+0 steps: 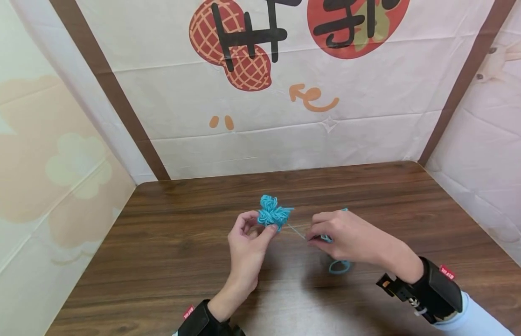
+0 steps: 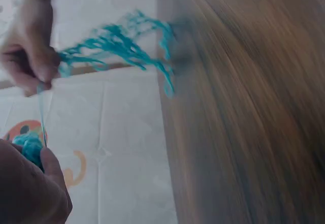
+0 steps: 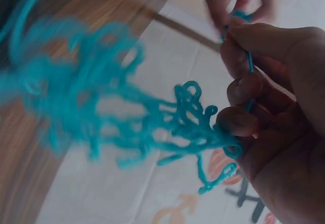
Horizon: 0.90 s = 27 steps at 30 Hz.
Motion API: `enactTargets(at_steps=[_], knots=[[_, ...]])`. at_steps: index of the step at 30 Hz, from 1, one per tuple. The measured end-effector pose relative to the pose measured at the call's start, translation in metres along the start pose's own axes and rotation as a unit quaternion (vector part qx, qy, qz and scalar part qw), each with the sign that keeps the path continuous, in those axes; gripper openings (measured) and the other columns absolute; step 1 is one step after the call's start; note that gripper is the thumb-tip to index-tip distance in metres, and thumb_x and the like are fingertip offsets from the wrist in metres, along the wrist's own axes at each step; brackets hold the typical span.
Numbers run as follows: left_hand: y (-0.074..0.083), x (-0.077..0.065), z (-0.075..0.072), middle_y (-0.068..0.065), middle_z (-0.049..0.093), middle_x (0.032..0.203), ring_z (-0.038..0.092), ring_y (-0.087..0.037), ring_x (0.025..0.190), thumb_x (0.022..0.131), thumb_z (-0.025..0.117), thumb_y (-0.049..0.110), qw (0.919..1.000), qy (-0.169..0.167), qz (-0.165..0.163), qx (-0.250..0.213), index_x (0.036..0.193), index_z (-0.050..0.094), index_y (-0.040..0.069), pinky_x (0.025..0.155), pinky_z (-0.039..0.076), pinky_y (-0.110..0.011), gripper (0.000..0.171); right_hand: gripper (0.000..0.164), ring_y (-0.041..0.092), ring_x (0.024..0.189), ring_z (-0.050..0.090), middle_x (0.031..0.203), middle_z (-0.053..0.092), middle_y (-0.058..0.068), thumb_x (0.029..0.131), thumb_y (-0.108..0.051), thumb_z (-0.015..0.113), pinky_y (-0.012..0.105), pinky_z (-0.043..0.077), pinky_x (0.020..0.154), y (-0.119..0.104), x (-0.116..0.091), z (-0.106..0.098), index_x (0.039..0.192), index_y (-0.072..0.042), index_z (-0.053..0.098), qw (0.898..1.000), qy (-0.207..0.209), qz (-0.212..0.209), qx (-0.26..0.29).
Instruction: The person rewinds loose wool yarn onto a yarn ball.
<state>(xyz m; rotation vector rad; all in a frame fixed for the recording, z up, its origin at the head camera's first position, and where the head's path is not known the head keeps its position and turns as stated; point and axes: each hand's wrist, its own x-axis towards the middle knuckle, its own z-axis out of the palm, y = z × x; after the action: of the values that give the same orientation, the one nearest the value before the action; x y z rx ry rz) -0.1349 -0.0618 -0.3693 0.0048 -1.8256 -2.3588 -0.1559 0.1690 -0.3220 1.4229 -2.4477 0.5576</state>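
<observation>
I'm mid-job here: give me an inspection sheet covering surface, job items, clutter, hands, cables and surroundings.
Surface: brown wood-grain table, with a glare patch near the front.
Job items: blue yarn bundle; a strand runs straight from it to the right hand; loose yarn trails from that hand, and whether it touches the table is unclear.
Clutter: nothing seen.
Left hand: pinches the bundle; black wristband.
Right hand: pinches the strand; black wristband.
Cables: nothing seen.
Surroundings: pale printed sheets behind and at both sides.
</observation>
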Motion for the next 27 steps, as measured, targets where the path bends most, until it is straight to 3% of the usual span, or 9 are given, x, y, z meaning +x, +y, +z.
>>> enactTargets(at_steps=[3,6,12,18,27], knots=[[-0.003,-0.001,-0.001,-0.009,0.064,0.109,0.073,-0.015,0.087,0.082,0.077,-0.004,0.9958,-0.007,0.046,0.079,0.112,0.06,0.004,0.077,0.063,-0.025,0.035,0.011,-0.005,0.071,0.057,0.082,0.061,-0.012,0.085,-0.008,0.079,0.009,0.049,0.063,-0.012,0.001,0.001,0.087,-0.018,0.075,1.0,-0.004,-0.012,-0.018],[-0.003,-0.004,-0.001,-0.008,0.069,0.108,0.074,-0.015,0.089,0.08,0.08,-0.002,0.9851,-0.031,0.08,0.149,0.109,0.063,0.009,0.077,0.063,-0.024,0.035,0.012,-0.004,0.071,0.057,0.083,0.061,-0.013,0.085,-0.008,0.08,0.008,0.048,0.064,-0.019,0.002,0.002,0.086,-0.018,0.075,0.999,0.003,-0.022,-0.026],[-0.002,-0.011,0.002,-0.003,0.073,0.097,0.073,-0.009,0.084,0.079,0.079,0.003,0.9606,-0.074,0.112,0.243,0.104,0.063,0.016,0.073,0.062,-0.021,0.032,0.015,-0.003,0.074,0.057,0.086,0.063,-0.011,0.083,-0.007,0.083,0.006,0.046,0.064,-0.021,0.004,-0.001,0.091,-0.018,0.076,0.997,0.032,-0.057,-0.032],[-0.003,-0.019,0.004,0.006,0.071,0.088,0.069,-0.003,0.076,0.078,0.078,0.009,0.9397,-0.129,0.13,0.288,0.102,0.064,0.02,0.069,0.062,-0.021,0.03,0.02,0.001,0.075,0.056,0.083,0.06,-0.009,0.078,-0.004,0.085,0.007,0.047,0.066,-0.019,0.007,-0.005,0.09,-0.017,0.077,0.992,0.076,-0.089,-0.05],[-0.002,-0.024,0.004,0.008,0.071,0.091,0.069,-0.003,0.077,0.077,0.074,0.007,0.9317,-0.193,0.122,0.282,0.103,0.066,0.021,0.07,0.063,-0.023,0.03,0.018,-0.001,0.075,0.058,0.085,0.062,-0.01,0.08,-0.004,0.085,0.006,0.049,0.068,-0.016,0.005,-0.009,0.09,-0.017,0.077,0.994,0.077,-0.073,-0.006]])
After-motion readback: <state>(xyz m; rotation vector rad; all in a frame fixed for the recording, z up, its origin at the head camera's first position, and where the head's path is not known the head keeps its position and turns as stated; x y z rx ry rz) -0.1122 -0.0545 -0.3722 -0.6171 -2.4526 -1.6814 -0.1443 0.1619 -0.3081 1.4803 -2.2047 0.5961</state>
